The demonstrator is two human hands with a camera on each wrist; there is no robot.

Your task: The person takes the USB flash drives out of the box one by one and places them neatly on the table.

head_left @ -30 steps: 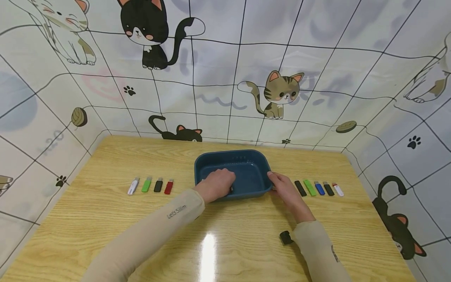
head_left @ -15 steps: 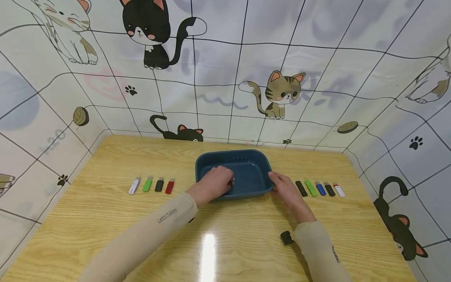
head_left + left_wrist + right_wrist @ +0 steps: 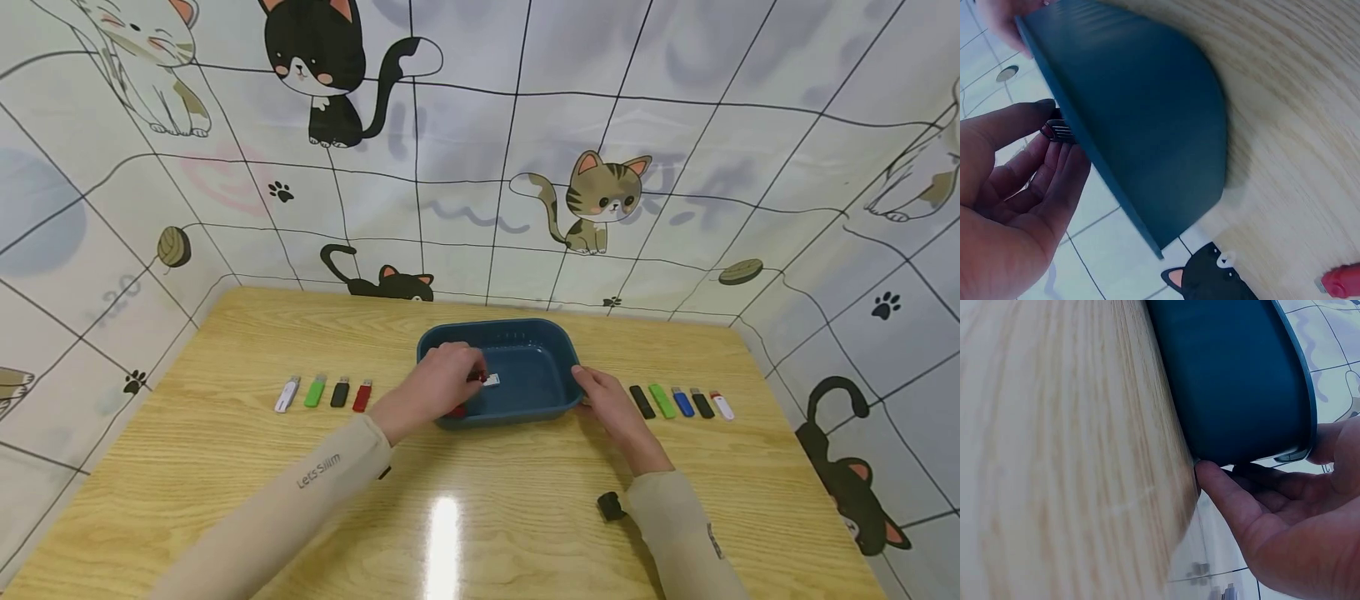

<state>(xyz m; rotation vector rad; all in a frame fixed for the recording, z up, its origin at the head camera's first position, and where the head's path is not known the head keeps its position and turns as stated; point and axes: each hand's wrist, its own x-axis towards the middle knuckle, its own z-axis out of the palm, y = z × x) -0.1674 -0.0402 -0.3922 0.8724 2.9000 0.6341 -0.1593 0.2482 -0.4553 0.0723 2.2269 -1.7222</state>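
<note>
My left hand (image 3: 444, 379) pinches a small dark object (image 3: 1060, 130), axis unclear, left-of-centre over the blue rectangular plastic tray (image 3: 534, 377); right hand (image 3: 606, 402) grips its right end.

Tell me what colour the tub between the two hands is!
The tub is dark blue. It shows best in the head view.

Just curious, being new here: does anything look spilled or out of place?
Nothing stands out: the left row of USB sticks and the right row look tidy; the bright streak is probably glare.
</note>
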